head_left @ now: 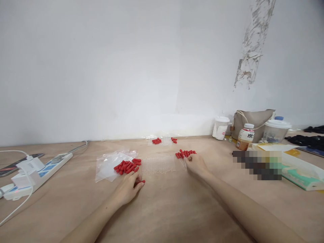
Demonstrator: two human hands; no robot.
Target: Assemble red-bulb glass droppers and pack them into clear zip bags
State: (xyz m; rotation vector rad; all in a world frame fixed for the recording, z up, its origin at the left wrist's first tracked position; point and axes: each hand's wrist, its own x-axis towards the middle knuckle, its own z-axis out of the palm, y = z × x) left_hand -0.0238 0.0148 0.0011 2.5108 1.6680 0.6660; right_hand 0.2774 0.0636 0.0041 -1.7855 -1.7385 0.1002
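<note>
My left hand (128,188) pinches a small red capsule-shaped piece (143,181); my right hand (196,164) is at thin clear red-capped sticks (184,163), its grip unclear from here. Beyond it, rightward, a brown-filled plastic bottle (245,137) reads "炭".

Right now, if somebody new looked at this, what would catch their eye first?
Probably the bright red pieces: a loose pile just beyond the left hand, beside clear plastic bags, and a tighter cluster by the right hand. Between those two groups lies a row of thin, pale sticks. The scuffed strip at the wall's upper right also stands out.
</note>
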